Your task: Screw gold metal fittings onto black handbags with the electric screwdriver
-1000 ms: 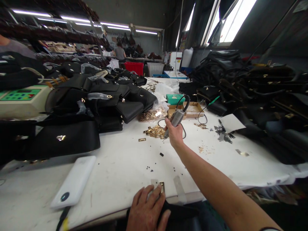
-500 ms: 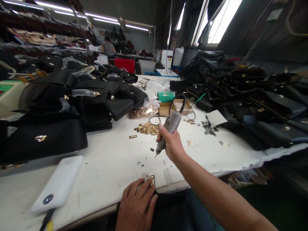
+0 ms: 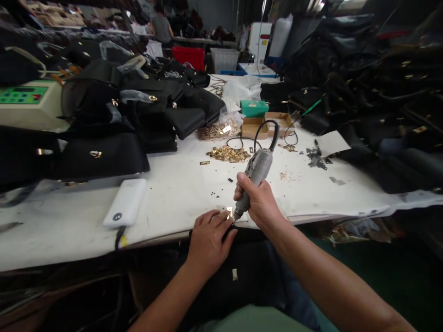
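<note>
My right hand (image 3: 260, 203) grips a grey corded electric screwdriver (image 3: 254, 177), tip pointing down at a small gold metal fitting (image 3: 229, 212) at the near edge of the white table (image 3: 180, 193). My left hand (image 3: 209, 240) lies flat beside it, fingers stretched onto the table edge and touching the fitting. A black bag piece (image 3: 249, 272) with a small metal tab lies on my lap under both hands. A heap of gold fittings (image 3: 228, 154) sits further back on the table.
Black handbags (image 3: 138, 115) pile up at the left and a bigger heap (image 3: 363, 92) at the right. A white power bank (image 3: 126, 203) lies near the front edge. A beige machine (image 3: 27, 103), cardboard trays (image 3: 266, 124) and a green box (image 3: 254, 108) stand further back. Another person (image 3: 162, 27) works far away.
My right hand has pulled the screwdriver back from mid-table down to the fitting at the near edge. The view has tilted downward. My left hand has stayed on the fitting.
</note>
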Motion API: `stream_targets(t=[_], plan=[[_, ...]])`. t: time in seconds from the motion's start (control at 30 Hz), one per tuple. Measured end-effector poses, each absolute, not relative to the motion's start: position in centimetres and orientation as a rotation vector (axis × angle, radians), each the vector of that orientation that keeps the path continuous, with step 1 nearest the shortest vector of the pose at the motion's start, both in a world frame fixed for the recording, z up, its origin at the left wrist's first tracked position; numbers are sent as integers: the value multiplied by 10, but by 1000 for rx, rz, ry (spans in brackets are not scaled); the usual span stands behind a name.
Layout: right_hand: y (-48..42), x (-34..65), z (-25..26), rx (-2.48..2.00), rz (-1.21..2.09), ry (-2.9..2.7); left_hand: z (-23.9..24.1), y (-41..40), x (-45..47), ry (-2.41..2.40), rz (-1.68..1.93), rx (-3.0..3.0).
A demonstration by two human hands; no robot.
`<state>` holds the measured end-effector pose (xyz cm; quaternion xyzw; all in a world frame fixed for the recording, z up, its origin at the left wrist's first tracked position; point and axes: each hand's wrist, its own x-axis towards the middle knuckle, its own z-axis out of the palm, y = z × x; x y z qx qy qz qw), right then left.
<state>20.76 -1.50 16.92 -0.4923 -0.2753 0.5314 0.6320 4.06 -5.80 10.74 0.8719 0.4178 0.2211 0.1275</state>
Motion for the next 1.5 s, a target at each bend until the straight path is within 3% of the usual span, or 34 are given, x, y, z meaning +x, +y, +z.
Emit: stream_targets(t=[1.2, 1.5], plan=[[-19, 200, 161, -1123, 1191, -687, 102, -55, 40, 1207, 692, 2532], [3, 209, 160, -1194, 954, -762, 101, -57, 41, 1200, 676, 2552]])
